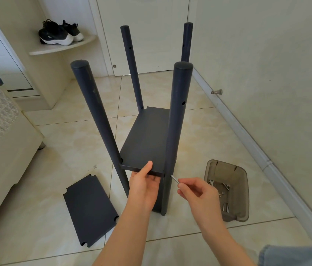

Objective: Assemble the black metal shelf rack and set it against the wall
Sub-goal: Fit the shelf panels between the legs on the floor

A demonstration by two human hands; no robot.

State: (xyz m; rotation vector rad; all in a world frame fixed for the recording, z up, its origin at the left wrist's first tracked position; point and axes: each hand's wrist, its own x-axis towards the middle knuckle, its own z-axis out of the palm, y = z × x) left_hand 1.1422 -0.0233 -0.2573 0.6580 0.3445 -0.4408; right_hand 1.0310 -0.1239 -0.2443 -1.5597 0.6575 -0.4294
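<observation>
I judge I'm bolting on the shelf panel (145,143): left hand (144,184) grips its near edge, right hand (197,191) pinches a bolt (174,178) that next needs lining up with the centre-frame post (176,121).

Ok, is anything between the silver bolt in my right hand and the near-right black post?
Nothing visible. The thin silver metal bolt pinched in the right hand has its tip at the near-right black round metal post, level with the flat black metal shelf panel that the left hand grips. The post's hole cannot be seen.
</observation>
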